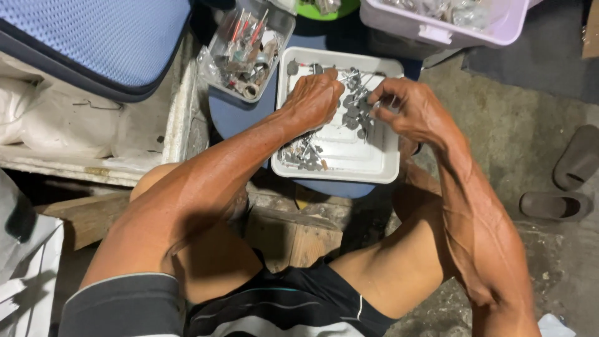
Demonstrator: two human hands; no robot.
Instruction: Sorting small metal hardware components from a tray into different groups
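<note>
Fingers of my left hand (315,100) and right hand (409,109) pinched small grey parts (355,112) over the white tray (340,165); clear container (246,47) at 10 o'clock.

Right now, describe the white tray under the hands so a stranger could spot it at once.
Start at the round blue stool in front of the seated person's knees. On its top sits the white tray, square and shallow, with small grey metal parts scattered in it, under the left hand and right hand. Unlike the clear tub beside it, it is solid white.
</note>
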